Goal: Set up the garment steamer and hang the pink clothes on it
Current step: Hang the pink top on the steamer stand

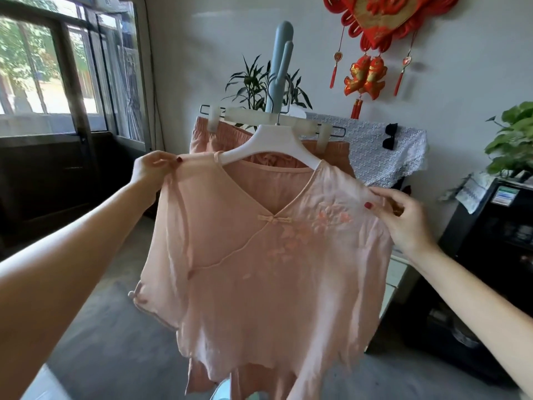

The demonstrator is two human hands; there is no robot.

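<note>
A pink embroidered top (259,272) hangs on a white hanger (268,142) in the middle of the view. Behind it, pink trousers (219,138) are clipped to a white clip hanger (251,115). Both hang from the pale blue steamer head (281,62) at the top of the pole. My left hand (153,168) pinches the top's left shoulder. My right hand (403,217) pinches the right shoulder. The steamer's pole and base are hidden behind the clothes.
A dark window and door frame (72,111) stand at left. A white lace cloth (383,151) with sunglasses (390,136) hangs behind. Red ornaments (372,53) hang on the wall. A black cabinet (496,249) with a green plant (516,140) stands at right. Grey floor lies below.
</note>
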